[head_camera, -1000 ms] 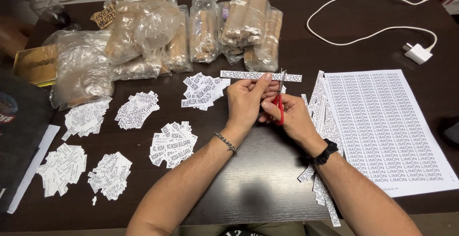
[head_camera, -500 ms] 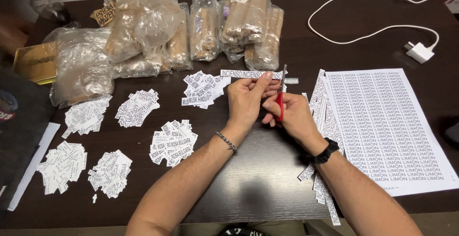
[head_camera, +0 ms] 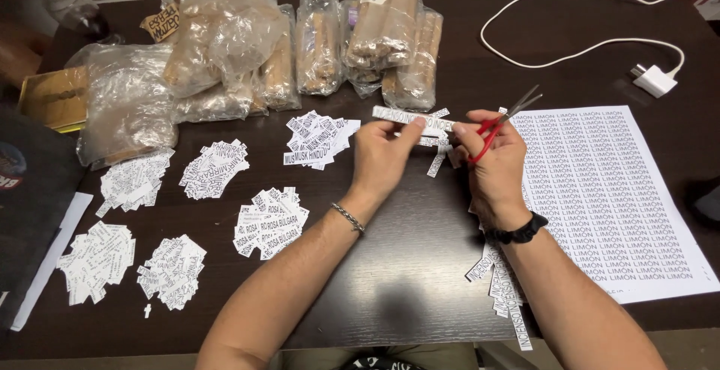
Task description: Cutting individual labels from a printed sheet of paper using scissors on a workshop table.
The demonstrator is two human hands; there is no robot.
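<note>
My left hand point(head_camera: 384, 154) pinches a narrow white printed paper strip point(head_camera: 405, 118) and holds it level above the dark table point(head_camera: 390, 280). My right hand point(head_camera: 491, 156) grips small red-handled scissors point(head_camera: 501, 120), their blades parted and angled up to the right, beside the strip's right end. Several cut label slips point(head_camera: 438, 147) lie just under both hands. A big white printed sheet point(head_camera: 607, 197) lies to the right of my right hand.
Piles of cut labels point(head_camera: 270, 220) are spread over the left half of the table. Clear plastic bags of brown sticks point(head_camera: 322, 40) line the far edge. A white charger with its cable point(head_camera: 654, 79) lies far right. Loose strips point(head_camera: 502, 295) rest near the front edge.
My hands have drawn slightly apart. The scissors have tilted from upright over to the right, off the strip, and the strip now shows between my hands.
</note>
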